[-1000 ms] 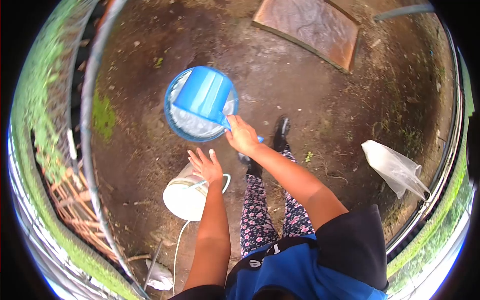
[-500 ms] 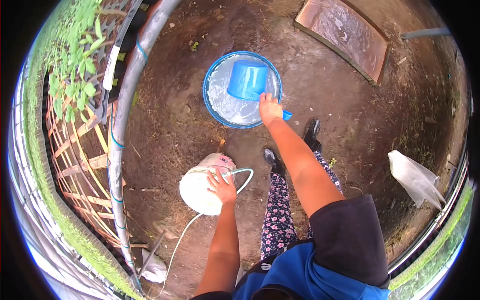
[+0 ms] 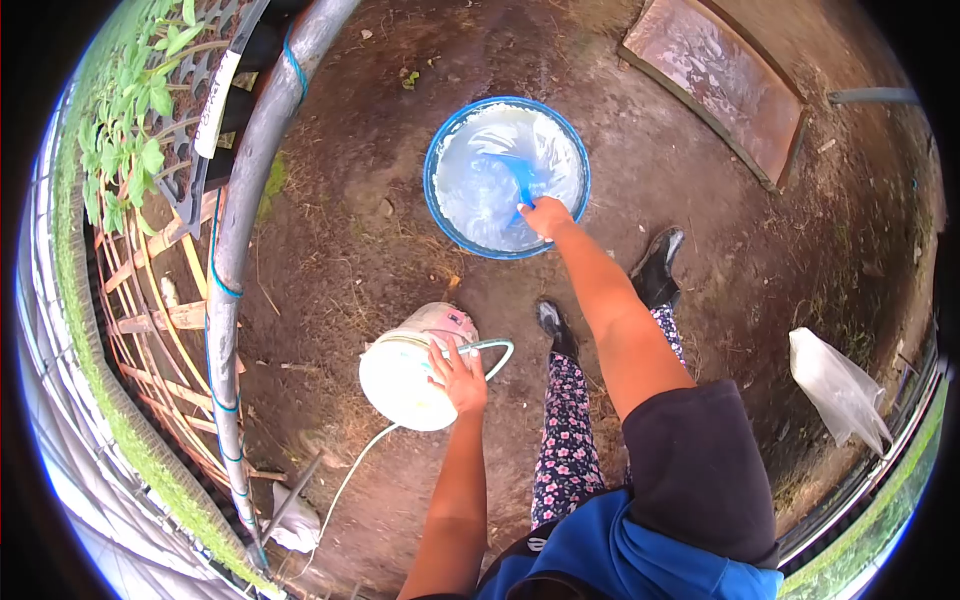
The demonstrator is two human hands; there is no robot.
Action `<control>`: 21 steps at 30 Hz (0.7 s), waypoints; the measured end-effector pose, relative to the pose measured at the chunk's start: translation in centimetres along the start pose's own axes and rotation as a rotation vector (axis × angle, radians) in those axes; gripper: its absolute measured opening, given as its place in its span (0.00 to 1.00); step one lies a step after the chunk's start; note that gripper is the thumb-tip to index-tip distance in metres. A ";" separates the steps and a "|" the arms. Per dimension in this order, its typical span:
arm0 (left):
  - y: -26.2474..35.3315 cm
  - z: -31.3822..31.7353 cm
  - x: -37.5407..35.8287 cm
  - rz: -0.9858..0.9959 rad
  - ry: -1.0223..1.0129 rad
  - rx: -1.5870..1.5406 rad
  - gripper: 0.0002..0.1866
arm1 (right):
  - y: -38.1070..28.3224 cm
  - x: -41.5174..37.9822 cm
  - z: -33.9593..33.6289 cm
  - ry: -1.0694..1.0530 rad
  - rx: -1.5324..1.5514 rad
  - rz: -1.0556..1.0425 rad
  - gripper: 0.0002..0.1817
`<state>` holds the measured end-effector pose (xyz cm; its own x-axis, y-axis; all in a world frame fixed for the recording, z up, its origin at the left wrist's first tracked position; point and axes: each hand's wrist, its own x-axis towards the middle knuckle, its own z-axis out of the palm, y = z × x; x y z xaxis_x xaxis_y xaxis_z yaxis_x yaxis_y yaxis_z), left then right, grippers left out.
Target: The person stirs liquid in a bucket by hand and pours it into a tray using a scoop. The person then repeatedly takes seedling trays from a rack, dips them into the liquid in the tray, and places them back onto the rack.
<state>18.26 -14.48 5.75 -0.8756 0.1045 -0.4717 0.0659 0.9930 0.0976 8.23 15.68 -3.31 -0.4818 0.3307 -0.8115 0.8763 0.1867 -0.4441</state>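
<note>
A round blue-rimmed tub [image 3: 432, 190] of cloudy, swirling liquid stands on the ground in front of me. My right hand [image 3: 546, 217] reaches over its near right rim, closed on the handle of a blue dipper [image 3: 523, 178]. Most of the dipper's cup is sunk in the liquid and hidden. To the lower left, my left hand [image 3: 460, 380] rests against the white bucket [image 3: 395, 375], its fingers spread. A pale hose [image 3: 505, 350] loops out right beside those fingers. Pinkish marks show on the bucket's far side.
A brown rectangular sheet [image 3: 715, 85] lies at the upper right, and a clear plastic bag [image 3: 835, 385] lies to the right. Along the left run a grey pole [image 3: 232, 250] and slatted bamboo [image 3: 165, 320] below green seedlings [image 3: 130, 150]. My dark boots [image 3: 658, 268] stand near the tub.
My right hand has lowered the dipper from above the tub into the liquid, which now swirls and foams. My left hand stays at the bucket with its fingers spread.
</note>
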 end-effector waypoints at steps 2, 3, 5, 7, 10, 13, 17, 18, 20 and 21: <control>0.3 -0.1 -0.3 -0.007 0.006 -0.008 0.28 | 0.9 1.4 -0.5 -0.135 0.231 0.046 0.23; 0.4 -0.1 -0.4 -0.009 0.004 -0.014 0.28 | 0.8 1.3 -0.8 -0.145 0.258 0.046 0.24; 0.7 -0.3 -0.7 -0.007 -0.003 -0.024 0.28 | 0.9 0.6 -1.3 -0.163 0.317 0.049 0.25; 1.1 -0.4 -1.1 -0.004 -0.012 -0.010 0.28 | 1.4 -0.1 -1.7 -0.180 0.335 -0.022 0.26; 2.3 -0.5 -1.5 0.014 -0.034 0.022 0.29 | 1.8 -2.3 -2.9 -0.182 0.371 -0.115 0.26; 3.8 -0.9 -1.5 0.032 -0.049 0.055 0.28 | 1.8 -4.5 -4.0 -0.207 0.435 -0.184 0.26; 6.7 -1.5 -0.7 0.077 -0.047 0.094 0.28 | 2.4 -6.7 -6.2 -0.243 0.548 -0.234 0.26; 7.9 -1.9 -0.4 0.088 -0.043 0.099 0.28 | 2.6 -7.2 -6.9 -0.245 0.602 -0.262 0.23; 10.4 -2.7 0.0 0.114 -0.031 0.104 0.28 | 3.3 -8.0 -9.1 -0.284 0.679 -0.308 0.21; 11.7 -3.1 0.2 0.137 -0.026 0.098 0.28 | 3.4 -8.5 -10.5 -0.305 0.717 -0.333 0.20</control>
<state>17.42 -3.04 9.48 -0.8428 0.2393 -0.4822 0.2313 0.9698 0.0769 15.28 23.23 6.08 -0.7832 0.0796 -0.6166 0.5290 -0.4357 -0.7282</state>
